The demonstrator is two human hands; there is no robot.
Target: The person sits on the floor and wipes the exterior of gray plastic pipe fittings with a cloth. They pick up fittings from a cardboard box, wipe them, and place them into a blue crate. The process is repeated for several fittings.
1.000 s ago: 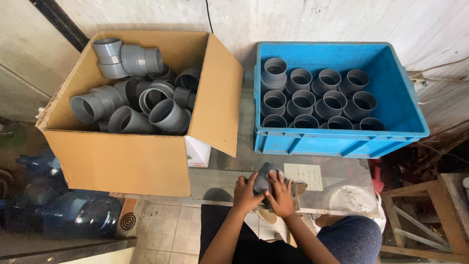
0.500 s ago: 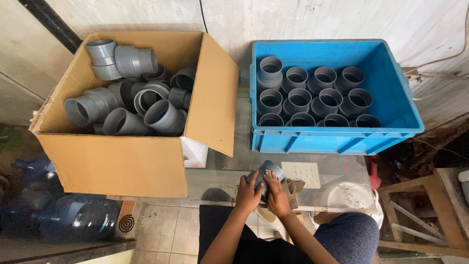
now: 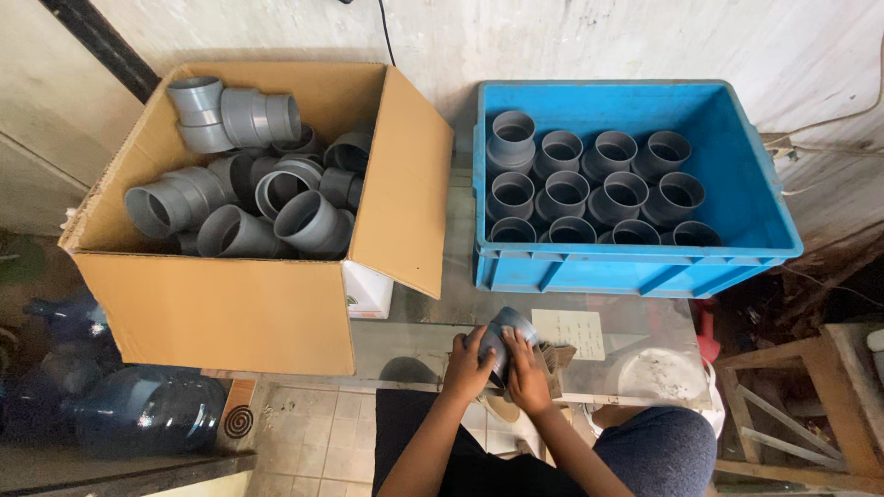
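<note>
Both hands hold one grey pipe fitting [image 3: 509, 327] just above the near edge of a glass table [image 3: 414, 336]. My left hand [image 3: 469, 364] wraps its left side. My right hand [image 3: 527, 370] covers its right side and also presses a brownish pad [image 3: 553, 357] against it. The fitting's open mouth tilts up and away from me. Beyond it, a blue plastic crate [image 3: 737, 184] holds several grey fittings standing upright in rows. To the left, an open cardboard box [image 3: 221, 313] is heaped with loose grey elbow fittings [image 3: 249, 198].
A sheet of paper [image 3: 571, 333] lies on the glass beside my hands. A white bucket [image 3: 663, 377] shows under the glass at right. Blue water bottles [image 3: 138, 414] lie on the floor at left. A wooden frame [image 3: 820, 405] stands at right, and my knees sit below.
The fitting has turned in my hands and its rim now shows more above my fingers. Both hands stay at the table's near edge. The view has shifted slightly.
</note>
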